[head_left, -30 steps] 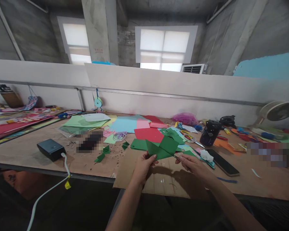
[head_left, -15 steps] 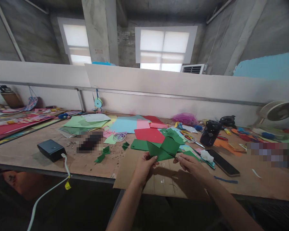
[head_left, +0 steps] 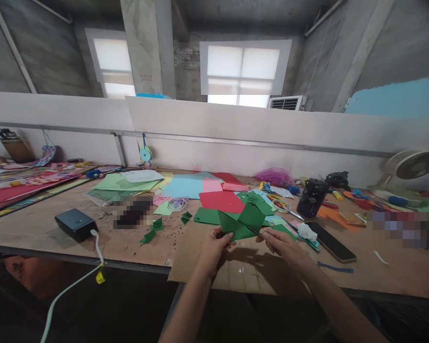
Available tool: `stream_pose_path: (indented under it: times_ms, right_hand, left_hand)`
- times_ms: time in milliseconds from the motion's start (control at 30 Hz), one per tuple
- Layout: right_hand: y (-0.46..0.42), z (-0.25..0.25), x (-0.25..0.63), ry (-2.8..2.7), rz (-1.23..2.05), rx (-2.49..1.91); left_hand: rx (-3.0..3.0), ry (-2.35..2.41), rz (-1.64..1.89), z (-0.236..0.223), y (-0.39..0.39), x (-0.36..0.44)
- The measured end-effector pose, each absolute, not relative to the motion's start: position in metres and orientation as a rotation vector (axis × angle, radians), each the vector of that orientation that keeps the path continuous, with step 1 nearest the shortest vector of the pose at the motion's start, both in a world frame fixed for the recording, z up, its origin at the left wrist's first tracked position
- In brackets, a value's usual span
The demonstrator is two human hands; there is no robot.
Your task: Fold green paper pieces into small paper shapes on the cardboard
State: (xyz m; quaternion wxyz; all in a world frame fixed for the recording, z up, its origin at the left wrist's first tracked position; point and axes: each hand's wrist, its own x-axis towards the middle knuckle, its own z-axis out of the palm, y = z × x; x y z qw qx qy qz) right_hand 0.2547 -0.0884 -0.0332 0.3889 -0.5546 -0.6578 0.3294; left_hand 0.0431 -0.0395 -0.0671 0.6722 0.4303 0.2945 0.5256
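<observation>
My left hand is closed, with thumb and fingers pinching the lower left edge of a folded green paper. The paper is held above a piece of brown cardboard, and its corners stick up and outward. Between the fingertips of my right hand is a thin dark tool, its narrow end lying against the paper's right side. Most of the tool is covered by the fingers, so its exact kind cannot be made out.
Green paper scraps lie to the left, near a black box with a white cable. Red paper and other coloured sheets are behind my hands. A phone, white tissue and dark bottle stand or lie to the right.
The dark tool's narrow end reaches slightly farther left over the green paper. Both hands stay in nearly the same place.
</observation>
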Motion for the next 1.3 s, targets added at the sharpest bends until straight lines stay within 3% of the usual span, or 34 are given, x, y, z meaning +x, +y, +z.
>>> stream_pose_path:
  times_ms: [867, 1300]
  right_hand:
    - [-0.097, -0.019, 0.254, -1.615, 0.985, -1.481]
    - [-0.092, -0.023, 0.242, -1.598, 0.859, -1.434]
  left_hand:
    - [0.904, 0.708, 1.213, -0.068, -0.038, 0.044]
    - [0.997, 0.681, 1.141, -0.067, -0.041, 0.044]
